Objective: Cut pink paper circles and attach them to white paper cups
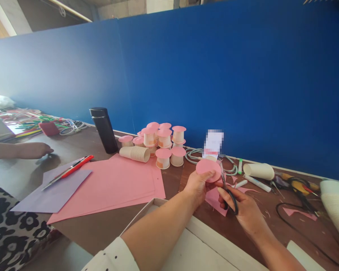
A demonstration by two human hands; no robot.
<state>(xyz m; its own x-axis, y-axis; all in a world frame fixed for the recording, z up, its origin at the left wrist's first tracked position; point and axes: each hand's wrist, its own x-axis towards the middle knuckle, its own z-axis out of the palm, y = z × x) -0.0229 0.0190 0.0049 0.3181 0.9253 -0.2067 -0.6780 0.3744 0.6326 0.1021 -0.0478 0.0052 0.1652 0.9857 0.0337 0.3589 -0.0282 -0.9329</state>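
My left hand [199, 186] pinches a round pink paper disc [207, 169], thumb on top and fingers underneath. In my right hand [240, 207] is a pair of scissors [231, 199] with black handles, its blades up at the right edge of the disc. Below my hands lies a pink paper scrap [217, 202]. To the left stand several paper cups topped with pink discs [163, 154], some stacked two high. A nested stack of plain paper cups [135, 154] lies on its side before them.
Pink sheets [110, 188], a lilac sheet [64, 195], a red utility knife [76, 167] and a black bottle [104, 130] are left. Another person's hand [38, 150] rests there. Rightward lie a glue stick [257, 183], cables [299, 205] and stacked bowls [336, 207]. A blue partition [214, 75] stands behind.
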